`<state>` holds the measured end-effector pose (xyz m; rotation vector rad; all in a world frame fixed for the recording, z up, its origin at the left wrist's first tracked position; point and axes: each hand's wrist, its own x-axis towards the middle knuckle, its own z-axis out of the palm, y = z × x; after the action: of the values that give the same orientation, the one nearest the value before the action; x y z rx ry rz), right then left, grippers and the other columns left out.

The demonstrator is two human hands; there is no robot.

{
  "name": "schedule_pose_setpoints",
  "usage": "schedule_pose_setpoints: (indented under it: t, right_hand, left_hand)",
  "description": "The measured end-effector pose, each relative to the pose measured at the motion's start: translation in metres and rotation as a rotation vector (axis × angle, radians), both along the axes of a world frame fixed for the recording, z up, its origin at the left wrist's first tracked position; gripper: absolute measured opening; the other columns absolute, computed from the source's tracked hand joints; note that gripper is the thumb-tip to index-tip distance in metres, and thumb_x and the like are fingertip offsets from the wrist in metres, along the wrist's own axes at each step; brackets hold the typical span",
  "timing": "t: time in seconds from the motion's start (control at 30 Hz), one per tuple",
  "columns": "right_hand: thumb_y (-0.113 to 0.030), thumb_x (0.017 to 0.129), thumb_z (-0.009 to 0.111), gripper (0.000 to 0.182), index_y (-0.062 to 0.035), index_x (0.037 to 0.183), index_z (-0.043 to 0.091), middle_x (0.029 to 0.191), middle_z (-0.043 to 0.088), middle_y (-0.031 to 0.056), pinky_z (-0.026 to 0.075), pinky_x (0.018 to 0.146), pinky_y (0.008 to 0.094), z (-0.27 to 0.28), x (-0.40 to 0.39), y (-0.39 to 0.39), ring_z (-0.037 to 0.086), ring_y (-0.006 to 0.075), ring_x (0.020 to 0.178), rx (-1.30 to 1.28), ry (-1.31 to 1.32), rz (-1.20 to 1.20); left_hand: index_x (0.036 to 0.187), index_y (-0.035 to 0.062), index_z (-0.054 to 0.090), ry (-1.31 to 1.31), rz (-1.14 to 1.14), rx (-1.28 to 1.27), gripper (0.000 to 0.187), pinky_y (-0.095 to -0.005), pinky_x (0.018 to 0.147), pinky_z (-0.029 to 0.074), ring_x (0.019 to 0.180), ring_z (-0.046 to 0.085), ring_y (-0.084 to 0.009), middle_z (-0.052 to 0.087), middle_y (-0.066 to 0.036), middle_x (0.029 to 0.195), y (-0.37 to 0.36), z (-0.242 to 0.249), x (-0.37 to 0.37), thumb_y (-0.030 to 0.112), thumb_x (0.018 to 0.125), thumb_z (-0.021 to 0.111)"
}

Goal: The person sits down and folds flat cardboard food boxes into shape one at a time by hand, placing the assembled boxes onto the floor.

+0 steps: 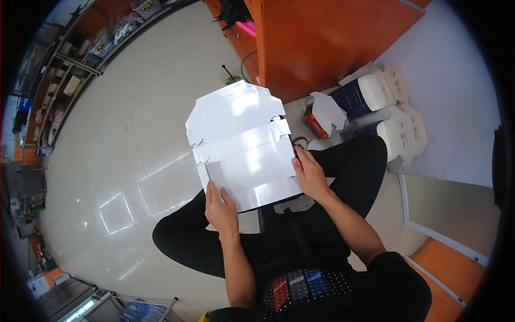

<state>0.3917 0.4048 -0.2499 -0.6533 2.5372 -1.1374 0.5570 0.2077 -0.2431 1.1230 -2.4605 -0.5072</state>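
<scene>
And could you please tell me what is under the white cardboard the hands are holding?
Black trousers and pale floor show around its edges; whatever lies directly beneath the white cardboard is hidden.

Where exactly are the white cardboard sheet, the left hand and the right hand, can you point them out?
White cardboard sheet (256,159): head view, on its glossy middle panel.
Left hand (221,212): head view, on the back of the hand.
Right hand (312,176): head view, on the back of the hand.

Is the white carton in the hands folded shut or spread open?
Spread open: the white carton has its large far panel extended outward, not folded over the middle section.
</scene>
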Motion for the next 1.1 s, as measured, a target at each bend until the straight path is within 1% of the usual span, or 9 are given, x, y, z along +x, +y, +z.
schedule_pose_setpoints:
  t: [0.13, 0.23, 0.33, 0.43, 0.53, 0.63, 0.67, 1.0, 1.1]
  right_hand:
    - [-0.026, 0.101, 0.054, 0.056, 0.0089, 0.143, 0.039, 0.139, 0.049, 0.0295, 0.046, 0.102, 0.0456, -0.002, 0.006, 0.000, 0.054, 0.0445, 0.122, 0.098, 0.134, 0.093]
    - [-0.026, 0.100, 0.056, 0.064, 0.0097, 0.147, 0.033, 0.145, 0.043, 0.0309, 0.045, 0.104, 0.0465, -0.003, 0.008, -0.001, 0.051, 0.0454, 0.125, 0.147, 0.175, 0.156]
    - [-0.027, 0.099, 0.057, 0.068, 0.0099, 0.149, 0.030, 0.148, 0.040, 0.0306, 0.042, 0.106, 0.0480, -0.004, 0.009, -0.002, 0.047, 0.0449, 0.130, 0.177, 0.192, 0.171]
    - [-0.026, 0.098, 0.059, 0.069, 0.0102, 0.149, 0.030, 0.150, 0.038, 0.0296, 0.040, 0.108, 0.0494, -0.003, 0.007, -0.003, 0.042, 0.0438, 0.134, 0.205, 0.214, 0.155]
    - [-0.025, 0.095, 0.063, 0.070, 0.0094, 0.148, 0.032, 0.149, 0.039, 0.0282, 0.039, 0.108, 0.0494, -0.006, 0.005, 0.001, 0.041, 0.0429, 0.135, 0.169, 0.268, 0.134]
    - [-0.022, 0.091, 0.069, 0.070, 0.0070, 0.146, 0.037, 0.146, 0.042, 0.0260, 0.038, 0.108, 0.0482, -0.003, 0.004, 0.003, 0.044, 0.0419, 0.130, 0.074, 0.282, 0.097]
    - [-0.021, 0.089, 0.071, 0.070, 0.0061, 0.145, 0.039, 0.144, 0.044, 0.0251, 0.038, 0.108, 0.0477, 0.000, 0.004, 0.003, 0.045, 0.0416, 0.128, 0.038, 0.276, 0.081]
    - [-0.012, 0.079, 0.080, 0.068, 0.0016, 0.136, 0.048, 0.130, 0.051, 0.0208, 0.041, 0.103, 0.0457, 0.016, 0.020, -0.005, 0.049, 0.0402, 0.119, -0.167, 0.106, -0.057]
    - [-0.014, 0.080, 0.080, 0.066, 0.0004, 0.136, 0.048, 0.130, 0.051, 0.0206, 0.042, 0.102, 0.0452, 0.020, 0.012, -0.004, 0.050, 0.0397, 0.118, -0.173, 0.127, -0.006]
  left_hand:
    - [0.125, 0.0020, 0.065, -0.020, -0.068, -0.231, 0.036, -0.0460, 0.095, 0.050, 0.113, 0.063, -0.0356, 0.069, -0.019, 0.114, 0.006, 0.004, -0.003, 0.010, 0.091, 0.067]
    - [0.120, 0.0052, 0.068, -0.051, -0.029, -0.213, 0.031, -0.0475, 0.090, 0.048, 0.110, 0.060, -0.0332, 0.070, -0.015, 0.104, 0.012, 0.012, -0.008, 0.010, 0.089, 0.068]
    - [0.114, 0.0032, 0.068, -0.124, -0.032, -0.105, 0.027, -0.0463, 0.078, 0.049, 0.093, 0.063, -0.0323, 0.068, -0.012, 0.094, 0.016, 0.006, -0.012, 0.011, 0.088, 0.069]
    - [0.112, 0.0011, 0.068, 0.020, 0.010, -0.130, 0.024, -0.0439, 0.071, 0.051, 0.081, 0.065, -0.0330, 0.069, -0.013, 0.092, 0.004, -0.003, -0.008, 0.009, 0.090, 0.067]
    - [0.111, -0.0028, 0.067, 0.258, 0.107, -0.044, 0.021, -0.0381, 0.060, 0.054, 0.069, 0.067, -0.0255, 0.070, -0.014, 0.089, -0.002, 0.009, -0.005, 0.010, 0.095, 0.064]
    - [0.111, -0.0054, 0.066, 0.406, 0.276, 0.383, 0.022, -0.0314, 0.056, 0.055, 0.070, 0.067, -0.0163, 0.071, -0.013, 0.090, 0.000, 0.031, 0.000, 0.012, 0.100, 0.061]
    - [0.114, -0.0086, 0.063, 0.434, 0.246, 0.407, 0.027, -0.0275, 0.054, 0.055, 0.071, 0.065, -0.0114, 0.069, -0.012, 0.092, -0.003, 0.032, 0.004, 0.015, 0.102, 0.059]
    - [0.110, -0.0045, 0.060, 0.828, 0.307, 0.718, 0.020, -0.0217, 0.058, 0.050, 0.072, 0.063, -0.0085, 0.068, -0.007, 0.091, -0.006, 0.033, 0.018, 0.014, 0.103, 0.058]
    - [0.110, -0.0036, 0.060, 0.789, 0.359, 0.722, 0.021, -0.0215, 0.059, 0.050, 0.074, 0.063, -0.0081, 0.068, -0.006, 0.091, -0.008, 0.045, 0.027, 0.016, 0.103, 0.058]
